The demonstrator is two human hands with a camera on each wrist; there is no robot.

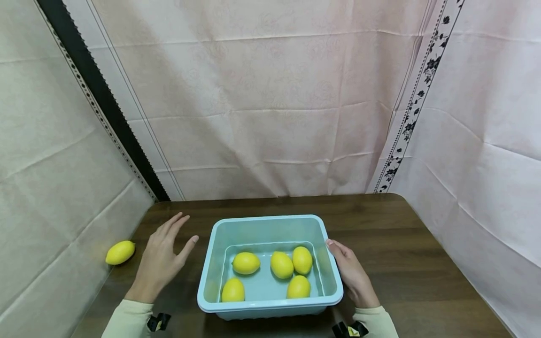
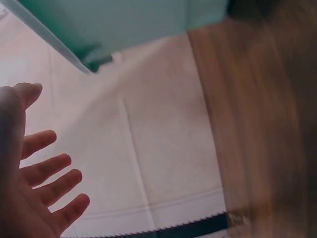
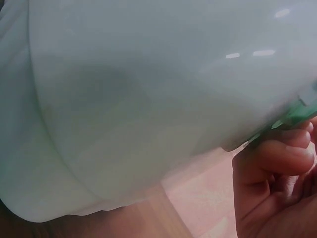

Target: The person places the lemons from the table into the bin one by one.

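A light blue plastic basin [image 1: 276, 304] rests on the table with several yellow lemons [image 1: 281, 265] lying on its floor. My right hand [image 1: 351, 277] holds the basin's right rim, the thumb on top; in the right wrist view its fingers [image 3: 285, 154] curl at the rim beside the basin's outer wall [image 3: 138, 99]. To the left of the basin, my left hand [image 1: 160, 263] hovers with fingers spread and nothing in it. The left wrist view also shows that hand [image 2: 37, 183] apart from the basin wall [image 2: 133, 22]. Another lemon [image 1: 120, 252] lies left of the left hand.
The dark brown wooden table [image 1: 414, 263] extends to the right of the basin. Pale cloth curtains [image 1: 253, 117] enclose the back and both sides. The single lemon lies at the table's left edge, against the left curtain [image 1: 63, 211].
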